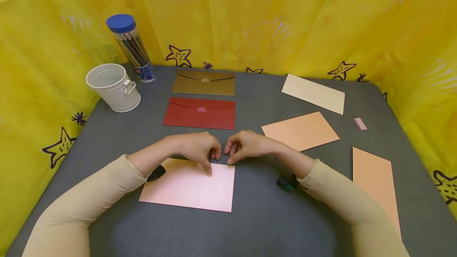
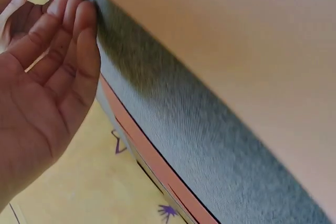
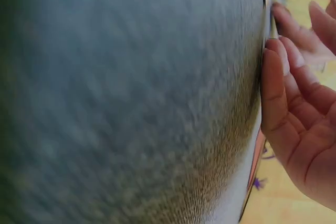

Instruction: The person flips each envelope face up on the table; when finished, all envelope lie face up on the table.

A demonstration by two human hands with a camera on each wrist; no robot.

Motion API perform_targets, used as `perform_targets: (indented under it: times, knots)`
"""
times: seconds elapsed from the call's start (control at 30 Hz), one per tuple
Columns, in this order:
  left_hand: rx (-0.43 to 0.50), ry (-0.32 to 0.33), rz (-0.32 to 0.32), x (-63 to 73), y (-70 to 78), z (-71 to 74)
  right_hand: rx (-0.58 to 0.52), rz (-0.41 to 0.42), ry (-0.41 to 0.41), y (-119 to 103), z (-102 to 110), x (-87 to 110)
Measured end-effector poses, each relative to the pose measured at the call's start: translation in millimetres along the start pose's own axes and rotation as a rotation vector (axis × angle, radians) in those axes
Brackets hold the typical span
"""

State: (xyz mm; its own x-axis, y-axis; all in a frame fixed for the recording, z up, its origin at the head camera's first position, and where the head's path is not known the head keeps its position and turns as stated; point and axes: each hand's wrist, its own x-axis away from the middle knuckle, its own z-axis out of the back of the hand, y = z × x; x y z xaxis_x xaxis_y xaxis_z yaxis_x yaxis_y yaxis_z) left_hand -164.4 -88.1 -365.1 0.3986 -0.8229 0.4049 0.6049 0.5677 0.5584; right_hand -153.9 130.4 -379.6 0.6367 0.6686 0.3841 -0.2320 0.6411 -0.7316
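A pale pink envelope (image 1: 192, 187) lies flat on the grey table, left of the middle in the head view. Over its far edge hovers or rests my left hand (image 1: 200, 146), thumb pointing down onto the envelope and fingers loosely bent beyond the edge. My right hand (image 1: 248, 145) is at the envelope's far right corner, thumb tip close to it, fingers bent near the tabletop. Neither hand visibly grips anything. In the left wrist view the left hand (image 2: 47, 77) shows relaxed fingers beside the pale envelope (image 2: 226, 30). The right hand's fingertips (image 3: 273, 59) lie at the table surface.
Beyond the hands lie a red envelope (image 1: 200, 116) and a gold envelope (image 1: 203, 85). At right are a cream envelope (image 1: 315, 95), two peach envelopes (image 1: 301, 132) and a pink eraser (image 1: 360, 124). A white bucket (image 1: 118, 92) and a pencil tub (image 1: 133, 50) stand back left.
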Motion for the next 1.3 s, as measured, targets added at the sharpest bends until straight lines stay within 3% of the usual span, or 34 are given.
perform_targets:
  times: [0.3,0.53,0.83,1.03,1.17,1.3]
  knots:
    - [-0.12,0.006,0.069,-8.3,7.8,-10.4,0.145,0.063,0.022,-4,-13,6.7]
    - [-0.141,0.01,0.098,-9.8,10.0,-12.1,0.256,0.128,0.049,-2,-21,9.2]
    - [-0.164,0.003,0.111,-11.0,8.1,-12.6,0.398,0.051,0.097,-10,-35,12.0]
    - [-0.081,0.003,0.06,-8.6,4.6,-9.0,0.228,0.014,0.066,-10,-30,11.1]
    - [0.009,0.035,0.033,-6.2,0.5,-3.3,-0.057,-0.058,0.009,-7,-21,11.4]
    - [0.034,0.09,0.036,-4.3,-4.9,2.6,-0.309,-0.094,-0.033,-2,-12,12.6]
